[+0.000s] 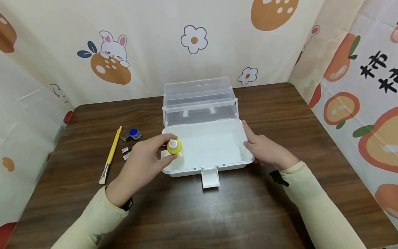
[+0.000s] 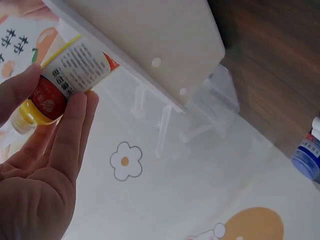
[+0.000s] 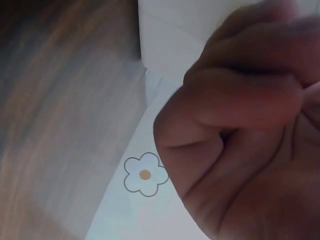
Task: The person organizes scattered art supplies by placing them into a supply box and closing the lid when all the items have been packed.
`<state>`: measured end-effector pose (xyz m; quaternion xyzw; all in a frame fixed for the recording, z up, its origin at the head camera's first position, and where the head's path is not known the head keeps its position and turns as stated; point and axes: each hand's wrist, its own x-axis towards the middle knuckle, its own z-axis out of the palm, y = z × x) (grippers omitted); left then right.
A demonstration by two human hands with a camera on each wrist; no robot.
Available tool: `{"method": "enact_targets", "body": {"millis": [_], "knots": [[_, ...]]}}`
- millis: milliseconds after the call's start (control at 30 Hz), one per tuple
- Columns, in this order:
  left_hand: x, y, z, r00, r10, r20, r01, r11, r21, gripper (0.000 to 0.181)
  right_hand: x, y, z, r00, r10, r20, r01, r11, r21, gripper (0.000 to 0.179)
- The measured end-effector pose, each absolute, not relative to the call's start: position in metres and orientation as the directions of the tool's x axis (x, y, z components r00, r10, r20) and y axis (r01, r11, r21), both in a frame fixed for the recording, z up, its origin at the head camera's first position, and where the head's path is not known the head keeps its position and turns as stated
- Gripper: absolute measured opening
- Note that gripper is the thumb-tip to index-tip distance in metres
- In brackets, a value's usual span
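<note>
Left hand (image 1: 143,157) pinches the yellow bottle (image 1: 174,147), roughly upright, over the left end of the open white box (image 1: 211,143), right hand (image 1: 268,152) grips its right end, so I'd brace there, lower straight down and release only once the bottle sits flat.

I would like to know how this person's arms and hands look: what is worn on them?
Long, pale cream fabric sleeves cover both arms: the left sleeve and the right sleeve. A small black strap-like piece shows at the left wrist and another at the right wrist. The left hand and the right hand wear no gloves; no rings are visible.
</note>
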<state>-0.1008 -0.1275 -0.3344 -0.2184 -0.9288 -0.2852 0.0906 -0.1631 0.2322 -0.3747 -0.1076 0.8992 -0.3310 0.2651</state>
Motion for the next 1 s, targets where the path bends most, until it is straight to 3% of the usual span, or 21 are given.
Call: {"method": "enact_targets", "body": {"millis": [567, 733, 1000], "knots": [[-0.112, -0.097, -0.345, -0.823, 0.554, 0.129, 0.567, 0.782, 0.257, 0.039, -0.159, 0.234, -0.37, -0.83, -0.39, -0.4, -0.009, 0.726, -0.688, 0.072], [-0.118, -0.083, -0.345, -0.769, 0.628, 0.122, 0.639, 0.749, 0.172, 0.036, -0.159, 0.234, -0.37, -0.841, -0.378, -0.387, -0.022, 0.739, -0.673, 0.072], [-0.129, -0.056, -0.341, -0.706, 0.702, 0.093, 0.706, 0.709, 0.005, 0.014, -0.158, 0.233, -0.37, -0.839, -0.37, -0.399, -0.014, 0.748, -0.664, 0.073]]}}
